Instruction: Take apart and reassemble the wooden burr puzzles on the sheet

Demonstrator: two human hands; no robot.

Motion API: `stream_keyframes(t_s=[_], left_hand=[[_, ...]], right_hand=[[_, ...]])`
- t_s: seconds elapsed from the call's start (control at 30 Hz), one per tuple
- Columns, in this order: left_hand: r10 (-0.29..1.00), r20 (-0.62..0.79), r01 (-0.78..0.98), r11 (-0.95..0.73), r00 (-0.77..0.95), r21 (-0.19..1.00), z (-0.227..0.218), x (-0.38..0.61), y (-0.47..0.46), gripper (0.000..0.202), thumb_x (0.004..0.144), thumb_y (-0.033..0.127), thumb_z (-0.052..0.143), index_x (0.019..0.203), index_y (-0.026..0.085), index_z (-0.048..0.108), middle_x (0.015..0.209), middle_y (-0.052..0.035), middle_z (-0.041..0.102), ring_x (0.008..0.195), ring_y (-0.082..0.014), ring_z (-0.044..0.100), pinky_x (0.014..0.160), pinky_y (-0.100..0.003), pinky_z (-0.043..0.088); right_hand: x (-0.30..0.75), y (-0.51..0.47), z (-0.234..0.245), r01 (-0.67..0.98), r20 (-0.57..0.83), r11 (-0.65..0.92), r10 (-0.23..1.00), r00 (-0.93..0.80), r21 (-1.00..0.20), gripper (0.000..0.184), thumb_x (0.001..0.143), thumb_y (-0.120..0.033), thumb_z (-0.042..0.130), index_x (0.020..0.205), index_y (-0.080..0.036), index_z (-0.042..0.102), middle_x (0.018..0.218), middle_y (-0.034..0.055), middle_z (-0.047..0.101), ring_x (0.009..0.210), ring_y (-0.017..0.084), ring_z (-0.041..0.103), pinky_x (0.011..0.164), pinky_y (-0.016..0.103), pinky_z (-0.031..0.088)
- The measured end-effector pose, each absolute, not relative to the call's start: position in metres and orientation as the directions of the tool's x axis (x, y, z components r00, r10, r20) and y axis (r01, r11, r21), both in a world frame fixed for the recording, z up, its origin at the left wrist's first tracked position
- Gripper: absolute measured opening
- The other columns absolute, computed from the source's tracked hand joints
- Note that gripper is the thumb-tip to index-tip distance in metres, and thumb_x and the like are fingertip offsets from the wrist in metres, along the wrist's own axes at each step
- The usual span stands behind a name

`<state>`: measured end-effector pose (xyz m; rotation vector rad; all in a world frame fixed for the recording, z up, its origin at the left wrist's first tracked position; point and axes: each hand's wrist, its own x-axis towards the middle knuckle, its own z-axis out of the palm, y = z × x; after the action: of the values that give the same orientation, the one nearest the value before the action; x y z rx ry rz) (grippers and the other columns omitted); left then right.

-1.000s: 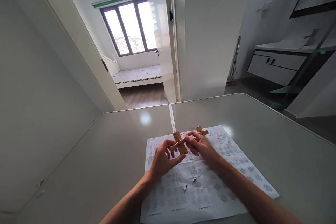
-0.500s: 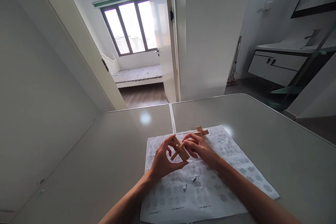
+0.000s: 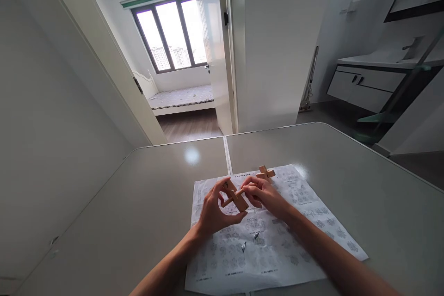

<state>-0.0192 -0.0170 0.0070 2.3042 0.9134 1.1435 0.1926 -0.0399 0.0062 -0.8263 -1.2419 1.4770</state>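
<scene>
Between the thumb and fingertips of my left hand (image 3: 210,212) is a flat wooden puzzle piece (image 3: 240,203) with a dark mark near its upper end, held tilted above a printed sheet. A thin wooden stick (image 3: 227,202) crosses that piece and sticks out on both sides. My right hand (image 3: 266,196) pinches the stick's upper right end; the fingertips partly hide it. Just beyond the right hand, a cross-shaped group of wooden pieces (image 3: 267,174) rests at the sheet's far edge.
The creased paper sheet (image 3: 277,261), printed with rows of small diagrams, lies on a glossy grey table (image 3: 166,171) with a seam down its middle. Two small dark spots show on the sheet. Beyond stand an open door (image 3: 217,55), a bed (image 3: 183,97) and a sink cabinet (image 3: 364,85).
The stick has turned slightly, its lower left end moving up and to the left. Both hands keep their hold, nearly in place.
</scene>
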Motion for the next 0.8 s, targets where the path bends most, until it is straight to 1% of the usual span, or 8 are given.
stream_keyframes(t_s=[0.2,0.33,0.43,0.53,0.6,0.67,0.73,0.8], left_hand=[[0.721,0.517,0.352,-0.684,0.461,0.639,0.008,-0.019,-0.016,0.086,0.063,0.025,0.084,0.140,0.026,0.046,0.113,-0.0065,0.069,0.087,-0.0193,0.068,0.062,-0.029,0.058],[0.717,0.536,0.346,-0.690,0.446,0.635,0.007,-0.020,-0.014,0.085,0.064,0.025,0.084,0.140,0.025,0.046,0.115,-0.0070,0.068,0.089,-0.0196,0.068,0.061,-0.028,0.058],[0.712,0.545,0.357,-0.698,0.442,0.621,0.007,-0.020,-0.014,0.086,0.063,0.026,0.085,0.140,0.025,0.046,0.117,-0.0076,0.067,0.086,-0.0184,0.068,0.061,-0.028,0.059],[0.699,0.552,0.379,-0.712,0.454,0.591,0.007,-0.020,-0.016,0.090,0.062,0.027,0.086,0.142,0.025,0.045,0.119,-0.0078,0.067,0.079,-0.0161,0.067,0.061,-0.029,0.059],[0.686,0.562,0.397,-0.726,0.461,0.561,0.007,-0.020,-0.018,0.091,0.062,0.028,0.086,0.143,0.026,0.044,0.121,-0.0081,0.067,0.077,-0.0156,0.067,0.061,-0.029,0.059],[0.673,0.572,0.423,-0.740,0.468,0.524,0.006,-0.020,-0.019,0.092,0.063,0.031,0.087,0.143,0.027,0.042,0.121,-0.0082,0.067,0.075,-0.0154,0.066,0.061,-0.030,0.059],[0.664,0.576,0.456,-0.748,0.478,0.483,0.005,-0.020,-0.020,0.094,0.063,0.034,0.087,0.145,0.027,0.041,0.119,-0.0076,0.068,0.070,-0.0148,0.065,0.061,-0.032,0.059],[0.656,0.578,0.483,-0.752,0.485,0.449,0.004,-0.019,-0.020,0.095,0.064,0.037,0.086,0.146,0.028,0.040,0.117,-0.0072,0.069,0.066,-0.0138,0.063,0.060,-0.032,0.058]], right_hand=[[0.193,-0.039,0.005,-0.248,0.062,-0.009,0.959,-0.278,-0.969,0.028,0.092,-0.047,0.067,0.084,-0.021,0.061,0.050,-0.0099,0.047,0.043,0.008,0.032,0.049,0.025,0.025],[0.192,-0.040,0.009,-0.188,0.084,0.035,0.962,-0.259,-0.982,0.030,0.093,-0.050,0.064,0.090,-0.021,0.064,0.049,-0.0097,0.047,0.046,0.009,0.035,0.053,0.025,0.030],[0.190,-0.041,0.012,-0.144,0.089,0.056,0.968,-0.235,-0.988,0.035,0.094,-0.055,0.062,0.099,-0.020,0.065,0.050,-0.0096,0.046,0.048,0.010,0.036,0.054,0.026,0.032],[0.189,-0.040,0.010,-0.146,0.065,0.039,0.982,-0.176,-0.988,0.042,0.091,-0.061,0.063,0.103,-0.020,0.062,0.056,-0.0092,0.045,0.049,0.010,0.038,0.051,0.025,0.032],[0.190,-0.039,0.007,-0.136,0.069,0.050,0.988,-0.139,-0.990,0.046,0.090,-0.064,0.065,0.104,-0.021,0.061,0.064,-0.0073,0.047,0.053,0.011,0.042,0.052,0.026,0.035],[0.191,-0.038,0.003,-0.099,0.104,0.091,0.986,-0.132,-0.991,0.047,0.090,-0.064,0.065,0.110,-0.022,0.062,0.078,-0.0031,0.053,0.065,0.014,0.053,0.060,0.029,0.046],[0.192,-0.038,0.000,-0.074,0.154,0.143,0.974,-0.168,-0.987,0.052,0.090,-0.064,0.067,0.123,-0.024,0.060,0.100,0.0033,0.059,0.091,0.020,0.062,0.082,0.036,0.054],[0.191,-0.039,-0.002,-0.090,0.196,0.179,0.953,-0.231,-0.980,0.064,0.087,-0.064,0.071,0.137,-0.028,0.053,0.124,0.0090,0.057,0.120,0.027,0.058,0.101,0.044,0.051]])
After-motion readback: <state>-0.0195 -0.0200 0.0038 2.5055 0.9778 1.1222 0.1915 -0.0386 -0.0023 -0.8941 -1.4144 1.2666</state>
